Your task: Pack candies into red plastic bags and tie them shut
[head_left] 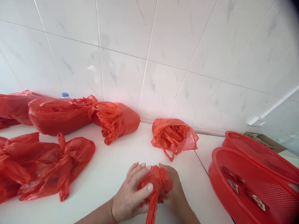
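Head view: crumpled, rounded bundle of thin red plastic film (pixel 161 180) caught between both palms, nearer the wearer than the pale-red, open-mouthed plastic bag (pixel 174 133) by the wall, and slightly left of it. Twisted red film tail (pixel 152 208) as the long axis, pointing away from that open-mouthed bag, toward the wearer, and cut off by the lower frame edge. Left hand (pixel 130 193) nearer the tail, thumb just beside its upper end; fingers spread along the bundle's left flank. Right hand (pixel 176 193) curled round the opposite flank, fingers partly hidden; both grasping, firmness of press not readable. Film glossy, translucent, creased, gathered tight where the tail begins. Left of the open-mouthed bag: bulging red plastic bag with ruffled mouth (pixel 127 119); farther left, nearer the wearer, slack red plastic bag with knotted handles (pixel 77 155). Right of the open-mouthed bag, toward the wearer: rigid, oval red plastic basket with perforated wall (pixel 213 171), small dark shiny packets with white print (pixel 258 200) inside. Beneath the open-mouthed bag, smooth white tabletop (pixel 112 168); behind it, grey-veined white tiles (pixel 123 77).
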Available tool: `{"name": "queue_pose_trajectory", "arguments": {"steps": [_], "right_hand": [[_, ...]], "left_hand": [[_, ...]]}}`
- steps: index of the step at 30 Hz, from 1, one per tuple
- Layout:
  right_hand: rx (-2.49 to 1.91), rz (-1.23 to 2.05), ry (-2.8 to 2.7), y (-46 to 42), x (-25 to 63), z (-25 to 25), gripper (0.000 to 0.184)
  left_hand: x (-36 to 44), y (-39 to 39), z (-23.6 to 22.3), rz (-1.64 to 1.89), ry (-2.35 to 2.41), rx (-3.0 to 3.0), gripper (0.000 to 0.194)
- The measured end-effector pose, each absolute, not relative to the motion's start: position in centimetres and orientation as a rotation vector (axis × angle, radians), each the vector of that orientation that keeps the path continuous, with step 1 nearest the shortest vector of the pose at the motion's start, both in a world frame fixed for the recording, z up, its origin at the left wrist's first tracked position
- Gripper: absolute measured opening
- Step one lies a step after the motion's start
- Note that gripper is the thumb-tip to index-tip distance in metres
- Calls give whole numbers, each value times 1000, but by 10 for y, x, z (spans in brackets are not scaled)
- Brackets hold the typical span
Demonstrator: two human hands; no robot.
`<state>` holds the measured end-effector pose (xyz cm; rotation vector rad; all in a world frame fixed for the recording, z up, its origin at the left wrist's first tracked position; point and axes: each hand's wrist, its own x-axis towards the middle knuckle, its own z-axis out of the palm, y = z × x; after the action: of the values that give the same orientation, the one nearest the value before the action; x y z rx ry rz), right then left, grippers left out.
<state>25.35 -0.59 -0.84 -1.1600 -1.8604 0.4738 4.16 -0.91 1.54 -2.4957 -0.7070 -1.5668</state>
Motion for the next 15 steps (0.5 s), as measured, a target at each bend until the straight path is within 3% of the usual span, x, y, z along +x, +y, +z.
{"name": "queue_pose_trajectory", "arguments": {"steps": [2, 4, 6, 11, 15], "right_hand": [[-1111, 694, -1849, -9, 257, -1, 66], [-1091, 994, -1684, -11, 257, 5, 57], [-1063, 1234, -1433, -11, 256, 11, 48], [-891, 1569, -1070, -9, 256, 21, 43], [-767, 1663, -1128, -9, 266, 24, 56]], "left_hand": [[42, -15, 22, -1453, -646, -2480, 53], [45, -19, 29, -1374, -567, -2547, 29], [50, -21, 36, -1338, -482, -2643, 17], [57, -22, 39, -1260, -437, -2802, 19], [58, -24, 34, -1202, -501, -2920, 23]]}}
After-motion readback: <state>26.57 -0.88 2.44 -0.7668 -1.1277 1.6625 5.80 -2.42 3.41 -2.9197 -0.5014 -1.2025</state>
